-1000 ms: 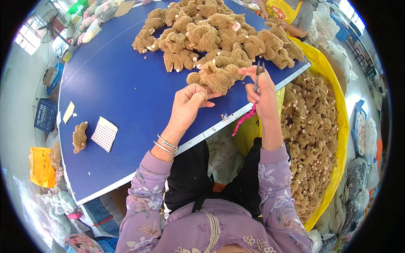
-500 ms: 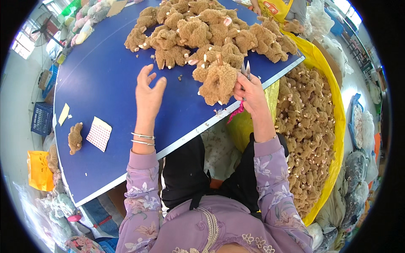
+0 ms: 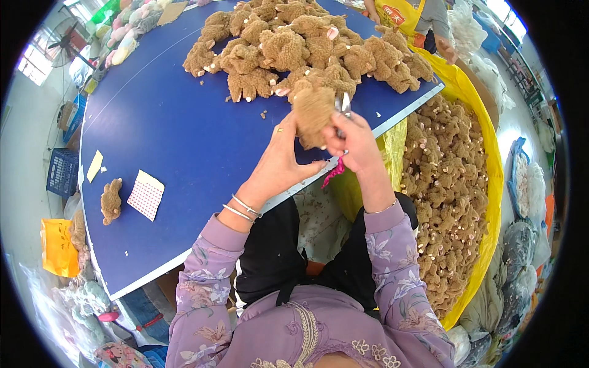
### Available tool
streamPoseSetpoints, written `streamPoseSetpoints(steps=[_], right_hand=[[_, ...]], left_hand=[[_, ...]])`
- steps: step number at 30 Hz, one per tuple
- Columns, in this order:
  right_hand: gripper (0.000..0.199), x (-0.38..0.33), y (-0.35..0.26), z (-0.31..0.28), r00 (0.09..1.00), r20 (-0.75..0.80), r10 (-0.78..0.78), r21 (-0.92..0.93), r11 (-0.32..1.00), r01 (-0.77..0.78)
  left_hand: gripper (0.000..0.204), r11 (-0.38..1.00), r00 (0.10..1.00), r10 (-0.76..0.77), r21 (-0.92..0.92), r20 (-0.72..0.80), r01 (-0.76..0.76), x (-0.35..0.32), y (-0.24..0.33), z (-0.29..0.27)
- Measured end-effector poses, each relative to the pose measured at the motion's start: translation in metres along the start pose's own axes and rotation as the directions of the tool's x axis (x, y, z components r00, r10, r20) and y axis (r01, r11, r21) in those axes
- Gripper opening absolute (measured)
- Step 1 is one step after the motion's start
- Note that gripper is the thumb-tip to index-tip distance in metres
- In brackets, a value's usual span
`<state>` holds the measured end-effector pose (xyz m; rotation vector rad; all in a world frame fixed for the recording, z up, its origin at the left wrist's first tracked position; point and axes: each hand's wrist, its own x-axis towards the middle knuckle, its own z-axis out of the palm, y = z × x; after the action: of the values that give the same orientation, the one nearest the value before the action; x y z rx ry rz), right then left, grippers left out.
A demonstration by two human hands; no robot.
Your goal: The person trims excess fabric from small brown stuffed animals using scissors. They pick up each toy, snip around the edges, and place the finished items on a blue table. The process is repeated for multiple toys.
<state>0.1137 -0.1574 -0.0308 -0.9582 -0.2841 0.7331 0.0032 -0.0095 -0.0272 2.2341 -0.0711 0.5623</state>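
Over the table's near edge, my right hand (image 3: 356, 144) is closed on a fuzzy brown plush toy (image 3: 313, 107), pinching its right side. The same hand keeps a small pair of metal scissors (image 3: 345, 104), blades pointing up and away; a bright pink strip (image 3: 333, 174) hangs below that hand. My left hand (image 3: 279, 159) is at the toy's left side, its fingers against or just behind the plush and its thumb stretched apart below. Some of its fingertips are hidden by the toy. Behind lies a heap of similar brown plush toys (image 3: 282, 49) on the blue table (image 3: 184, 122).
To my right stands a large yellow bag (image 3: 491, 202) full of brown plush pieces (image 3: 448, 202). A sticker sheet (image 3: 146, 195) and a lone plush piece (image 3: 111, 201) lie at the table's left. Another person's hand (image 3: 446, 50) shows beyond the bag.
My left hand has moved right, from over the table to the toy. The toy has turned, now showing a smoother, flatter side. The other person's arm has shifted at the far right.
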Motion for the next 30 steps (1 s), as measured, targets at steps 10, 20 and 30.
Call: streamPoseSetpoints(steps=[10, 20, 30], right_hand=[[0.021, 0.000, -0.014, 0.009, 0.909, -0.112, -0.402, -0.173, 0.908, 0.381], [0.020, -0.015, 0.037, 0.056, 0.796, 0.141, -0.588, -0.758, 0.453, 0.469], [0.021, -0.012, 0.025, 0.049, 0.785, 0.160, -0.599, -0.795, 0.393, 0.462]], left_hand=[[0.041, 0.228, 0.903, -0.409, -0.943, 0.133, 0.242, 0.007, -0.022, -0.015], [0.041, 0.170, 0.858, -0.504, -0.964, 0.095, 0.206, 0.009, -0.027, -0.013], [0.039, 0.015, 0.874, -0.448, -0.976, 0.188, 0.218, 0.008, -0.013, -0.024]])
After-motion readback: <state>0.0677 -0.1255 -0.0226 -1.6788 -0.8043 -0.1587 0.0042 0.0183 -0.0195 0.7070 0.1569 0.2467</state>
